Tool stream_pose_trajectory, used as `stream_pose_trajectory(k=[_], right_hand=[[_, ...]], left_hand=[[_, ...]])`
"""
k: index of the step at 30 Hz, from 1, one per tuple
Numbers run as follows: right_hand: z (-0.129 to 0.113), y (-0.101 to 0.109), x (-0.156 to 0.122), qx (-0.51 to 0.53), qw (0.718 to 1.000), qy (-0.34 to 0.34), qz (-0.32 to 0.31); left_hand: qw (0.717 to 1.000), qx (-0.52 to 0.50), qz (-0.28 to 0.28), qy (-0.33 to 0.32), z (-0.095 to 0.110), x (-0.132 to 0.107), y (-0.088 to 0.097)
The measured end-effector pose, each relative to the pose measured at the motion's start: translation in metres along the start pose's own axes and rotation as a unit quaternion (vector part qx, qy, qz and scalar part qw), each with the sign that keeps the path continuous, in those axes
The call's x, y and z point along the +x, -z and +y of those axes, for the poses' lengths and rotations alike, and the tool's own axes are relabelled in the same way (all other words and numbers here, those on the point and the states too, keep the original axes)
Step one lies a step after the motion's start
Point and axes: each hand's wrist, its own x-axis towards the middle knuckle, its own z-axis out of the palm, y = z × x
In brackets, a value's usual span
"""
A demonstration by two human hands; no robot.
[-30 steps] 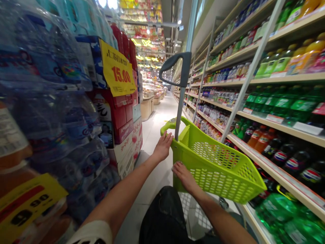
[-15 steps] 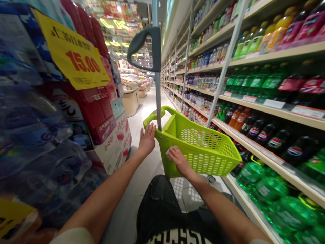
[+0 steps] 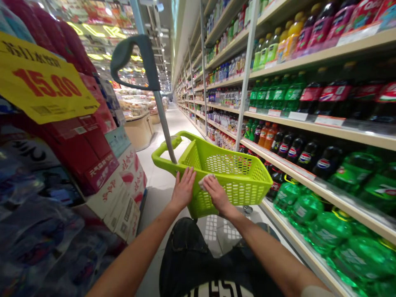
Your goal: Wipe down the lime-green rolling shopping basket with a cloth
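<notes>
A lime-green shopping basket [image 3: 235, 181] with perforated sides stands on the floor before my knees. Its grey pull handle [image 3: 151, 62] rises on a metal pole at the left end. My left hand [image 3: 184, 187] lies flat against the basket's near side, fingers stretched out, just below the rim. To the right of it, my right hand [image 3: 216, 193] presses a crumpled white cloth or tissue [image 3: 205, 180] to the same side wall, its fingers closed over it. The palm sides of both hands are hidden.
Shelves of drink bottles [image 3: 297, 146] line the right, with big green bottles [image 3: 321, 227] at the bottom. On the left, stacked cartons [image 3: 114, 202] and wrapped bottles stand under a yellow price sign [image 3: 46, 82]. A tiled aisle [image 3: 161, 165] runs ahead between them.
My left hand has moved from the basket's left corner to its side wall, nearer my right hand. The right hand stays on the side with the cloth. The view has turned rightward.
</notes>
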Motion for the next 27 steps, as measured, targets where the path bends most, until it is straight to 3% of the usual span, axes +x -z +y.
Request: stream_pose_trajectory(k=[4, 9, 11, 18, 24, 27], right_hand=[[0.017, 0.012, 0.011, -0.021, 0.998, -0.045, 0.027], [0.015, 0.002, -0.045, -0.041, 0.998, -0.021, -0.037], [0.014, 0.004, -0.054, -0.031, 0.998, -0.017, -0.045], [0.038, 0.031, -0.022, -0.019, 0.996, -0.083, 0.019], [0.04, 0.026, -0.088, -0.039, 0.997, -0.067, -0.014], [0.04, 0.038, -0.086, -0.042, 0.996, -0.083, 0.003]], left_hand=[[1.0, 0.001, -0.024, -0.005, 0.015, 0.005, -0.004], [0.998, -0.002, -0.056, -0.028, 0.034, 0.001, -0.015], [0.997, -0.003, -0.063, -0.032, 0.038, 0.001, -0.017], [0.998, -0.009, -0.053, -0.045, 0.057, 0.014, -0.015], [0.996, -0.007, -0.058, -0.067, 0.066, 0.015, -0.022], [0.995, -0.005, -0.064, -0.071, 0.068, 0.016, -0.024]])
